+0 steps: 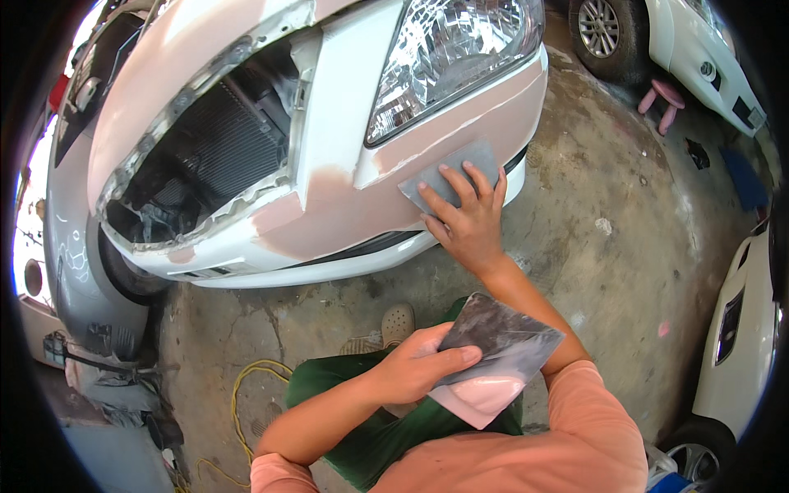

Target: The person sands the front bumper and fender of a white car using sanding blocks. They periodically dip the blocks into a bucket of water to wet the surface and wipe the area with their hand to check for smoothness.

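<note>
Left hand (415, 370) pinches a filler board (493, 357); right-hand fingers (460, 193) spread flat, pressing sandpaper (448, 177) near the bumper (329, 222) edge.

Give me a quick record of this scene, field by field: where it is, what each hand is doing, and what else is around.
Place: concrete floor, beside a white car bumper
Right hand: presses a grey sanding sheet flat on the bumper, below the headlight
Left hand: holds a folded grey sheet with pinkish dust on it
Bumper state: pinkish filler patches, grille opening bare
Nearby: yellow cable, pink stool
</note>
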The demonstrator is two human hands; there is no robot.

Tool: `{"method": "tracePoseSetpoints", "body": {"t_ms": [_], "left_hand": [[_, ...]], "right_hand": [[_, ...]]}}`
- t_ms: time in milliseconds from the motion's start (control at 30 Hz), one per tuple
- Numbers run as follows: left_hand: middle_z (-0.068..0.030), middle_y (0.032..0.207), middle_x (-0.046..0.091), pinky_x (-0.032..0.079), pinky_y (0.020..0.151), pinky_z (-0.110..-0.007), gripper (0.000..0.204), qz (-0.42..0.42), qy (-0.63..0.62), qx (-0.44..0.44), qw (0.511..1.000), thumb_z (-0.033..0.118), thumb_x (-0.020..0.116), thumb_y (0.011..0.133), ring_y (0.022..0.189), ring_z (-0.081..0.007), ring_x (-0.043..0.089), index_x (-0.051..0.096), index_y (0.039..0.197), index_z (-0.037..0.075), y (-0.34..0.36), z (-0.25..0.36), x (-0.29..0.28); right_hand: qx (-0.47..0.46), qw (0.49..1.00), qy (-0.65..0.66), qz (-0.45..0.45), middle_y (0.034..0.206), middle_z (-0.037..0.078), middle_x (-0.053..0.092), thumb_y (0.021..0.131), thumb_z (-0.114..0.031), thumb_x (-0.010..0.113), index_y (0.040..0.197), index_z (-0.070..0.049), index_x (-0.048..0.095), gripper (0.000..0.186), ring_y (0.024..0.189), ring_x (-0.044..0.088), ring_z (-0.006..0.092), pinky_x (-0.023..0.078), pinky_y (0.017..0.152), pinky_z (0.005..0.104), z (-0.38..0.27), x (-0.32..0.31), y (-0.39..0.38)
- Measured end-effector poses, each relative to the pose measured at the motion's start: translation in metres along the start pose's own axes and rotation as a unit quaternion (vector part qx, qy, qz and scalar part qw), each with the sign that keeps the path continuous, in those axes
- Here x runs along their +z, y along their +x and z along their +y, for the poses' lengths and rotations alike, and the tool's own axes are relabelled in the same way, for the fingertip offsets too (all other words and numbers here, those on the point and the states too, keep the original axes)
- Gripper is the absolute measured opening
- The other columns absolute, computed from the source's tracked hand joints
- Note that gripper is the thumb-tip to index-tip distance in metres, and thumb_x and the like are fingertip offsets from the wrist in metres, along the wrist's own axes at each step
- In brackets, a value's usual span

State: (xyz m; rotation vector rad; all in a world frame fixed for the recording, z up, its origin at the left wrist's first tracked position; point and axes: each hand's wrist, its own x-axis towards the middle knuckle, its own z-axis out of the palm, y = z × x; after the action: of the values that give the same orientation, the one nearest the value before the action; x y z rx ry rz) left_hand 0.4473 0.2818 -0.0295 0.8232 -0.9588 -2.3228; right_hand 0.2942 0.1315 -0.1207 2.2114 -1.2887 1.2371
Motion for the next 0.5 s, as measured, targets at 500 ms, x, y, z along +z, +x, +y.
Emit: {"method": "tracePoseSetpoints", "body": {"t_ms": [500], "left_hand": [[-0.002,0.114,0.06,0.044,0.092,-0.027,0.036,-0.049,0.015,-0.028,0.998,0.023,0.058,0.1,0.102,-0.0077,0.053,0.055,0.127,-0.002,0.041,0.008,-0.027]], "right_hand": [[-0.008,1.0,0.015,-0.006,0.135,0.0,0.047,0.07,-0.028,0.082,0.121,-0.033,0.066,0.054,0.131,0.036,0.0306,0.021,0.107,0.0667,0.01,0.033,-0.022]]}}
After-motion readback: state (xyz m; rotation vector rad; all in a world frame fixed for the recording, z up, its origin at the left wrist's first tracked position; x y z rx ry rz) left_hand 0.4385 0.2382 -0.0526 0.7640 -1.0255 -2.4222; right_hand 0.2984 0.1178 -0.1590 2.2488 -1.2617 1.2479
